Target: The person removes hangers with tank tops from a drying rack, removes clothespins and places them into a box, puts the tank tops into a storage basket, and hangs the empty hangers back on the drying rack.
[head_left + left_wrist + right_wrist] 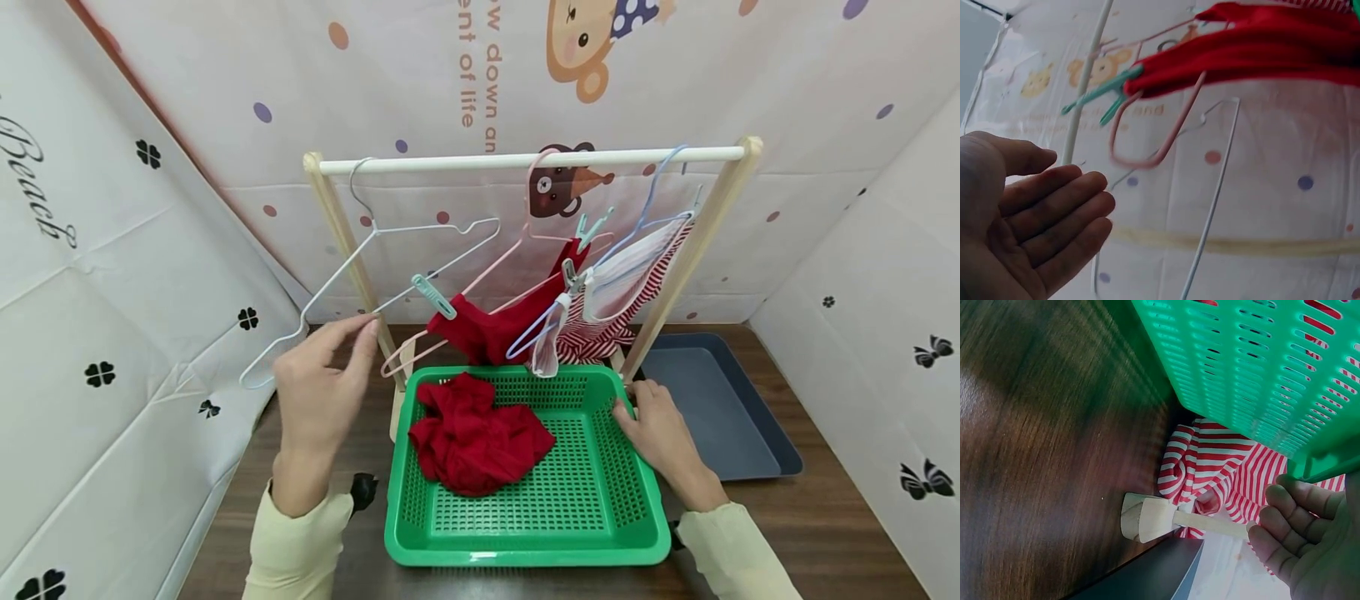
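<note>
A white wire hanger (378,229) hangs by its hook at the rack's left. My left hand (326,367) is in front of its lower bar, fingertips close by; in the left wrist view its fingers (1060,219) look straight, with nothing held in the palm. My right hand (663,433) holds the right rim of a green basket (525,554), thumb inside and fingers outside near the rack's post. A crumpled red cloth (476,437) lies on the basket's left side. A red garment (487,329) hangs on a pink hanger (527,200) with mint clothespins (433,296).
The rack has a white rod (450,162) on wooden posts (693,258). A blue hanger (647,208) at its right carries a red-and-white striped garment (592,329), pegged on. A grey tray (712,408) lies behind my right hand on the wooden table (832,517). Patterned sheets surround everything.
</note>
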Available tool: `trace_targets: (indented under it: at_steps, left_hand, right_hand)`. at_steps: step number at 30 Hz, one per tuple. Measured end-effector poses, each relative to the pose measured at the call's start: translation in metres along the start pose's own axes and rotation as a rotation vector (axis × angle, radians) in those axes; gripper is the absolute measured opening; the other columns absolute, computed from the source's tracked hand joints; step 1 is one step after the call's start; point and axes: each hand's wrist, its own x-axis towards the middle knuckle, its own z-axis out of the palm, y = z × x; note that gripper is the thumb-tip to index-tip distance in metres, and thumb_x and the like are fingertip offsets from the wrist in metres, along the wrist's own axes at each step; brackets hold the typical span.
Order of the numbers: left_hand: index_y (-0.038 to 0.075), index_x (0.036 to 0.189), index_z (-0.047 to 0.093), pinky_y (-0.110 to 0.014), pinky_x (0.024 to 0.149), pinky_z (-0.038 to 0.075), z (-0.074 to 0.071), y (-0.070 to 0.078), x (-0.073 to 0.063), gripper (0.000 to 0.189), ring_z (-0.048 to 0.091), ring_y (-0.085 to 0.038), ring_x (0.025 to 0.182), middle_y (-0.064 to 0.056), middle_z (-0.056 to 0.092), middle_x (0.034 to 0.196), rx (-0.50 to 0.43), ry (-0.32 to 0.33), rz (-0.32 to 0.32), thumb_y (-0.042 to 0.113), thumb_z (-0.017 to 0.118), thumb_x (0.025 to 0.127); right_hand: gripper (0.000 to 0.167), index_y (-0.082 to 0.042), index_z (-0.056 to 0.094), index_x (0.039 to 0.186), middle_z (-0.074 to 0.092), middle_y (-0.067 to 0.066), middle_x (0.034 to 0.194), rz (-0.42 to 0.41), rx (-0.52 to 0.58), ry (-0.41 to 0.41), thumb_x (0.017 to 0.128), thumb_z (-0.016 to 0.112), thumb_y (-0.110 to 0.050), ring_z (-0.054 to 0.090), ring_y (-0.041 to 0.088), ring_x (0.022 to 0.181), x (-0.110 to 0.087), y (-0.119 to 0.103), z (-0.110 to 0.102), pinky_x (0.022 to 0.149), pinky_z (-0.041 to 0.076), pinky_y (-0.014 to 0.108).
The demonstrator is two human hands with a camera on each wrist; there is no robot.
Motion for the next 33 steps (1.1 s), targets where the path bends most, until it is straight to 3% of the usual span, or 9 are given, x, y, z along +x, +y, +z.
trace_targets:
  at_steps: [7, 11, 19, 28, 33]
  left_hand:
    - [0.0, 0.109, 0.08, -0.012, 0.069, 0.053, 0.018, 0.003, -0.008, 0.014, 0.074, -0.017, 0.074, -0.008, 0.08, 0.095, -0.039, -0.162, -0.035, 0.006, 0.08, 0.096]
    - [0.001, 0.108, 0.081, -0.018, 0.063, 0.05, 0.027, 0.004, -0.011, 0.015, 0.07, -0.014, 0.07, -0.006, 0.079, 0.092, -0.026, -0.205, -0.044, 0.008, 0.082, 0.095]
    - [0.001, 0.104, 0.081, -0.039, 0.064, 0.061, 0.038, 0.009, -0.014, 0.011, 0.075, -0.018, 0.075, -0.008, 0.08, 0.092, -0.01, -0.242, -0.105, 0.009, 0.08, 0.097]
    - [0.005, 0.103, 0.082, -0.034, 0.054, 0.045, 0.042, 0.011, -0.016, 0.01, 0.055, -0.014, 0.059, -0.003, 0.075, 0.078, 0.044, -0.257, -0.182, 0.012, 0.075, 0.102]
    - [0.005, 0.102, 0.082, -0.036, 0.057, 0.049, 0.044, 0.013, -0.014, 0.01, 0.061, -0.015, 0.062, -0.003, 0.076, 0.079, 0.046, -0.245, -0.211, 0.012, 0.075, 0.101]
  right_hand:
    - [0.034, 0.006, 0.061, 0.124, 0.06, 0.023, 0.117, 0.006, 0.002, 0.004, 0.11, 0.055, -0.024, 0.053, 0.039, 0.107, 0.0, 0.001, 0.001, 0.081, 0.048, 0.056]
    - [0.033, 0.006, 0.061, 0.124, 0.06, 0.023, 0.116, 0.008, 0.004, 0.005, 0.11, 0.055, -0.023, 0.053, 0.039, 0.107, 0.0, 0.002, 0.002, 0.081, 0.048, 0.056]
    - [0.03, 0.006, 0.061, 0.122, 0.061, 0.024, 0.115, -0.001, 0.002, 0.017, 0.109, 0.056, -0.021, 0.053, 0.039, 0.105, 0.001, 0.003, 0.003, 0.081, 0.047, 0.056]
    - [0.028, 0.002, 0.061, 0.118, 0.059, 0.02, 0.112, 0.012, 0.004, 0.011, 0.11, 0.055, -0.024, 0.052, 0.036, 0.103, 0.0, 0.002, 0.004, 0.078, 0.047, 0.054]
    - [0.028, 0.003, 0.062, 0.118, 0.059, 0.022, 0.114, 0.021, 0.003, 0.015, 0.109, 0.056, -0.023, 0.053, 0.037, 0.103, 0.0, 0.001, 0.003, 0.079, 0.047, 0.054]
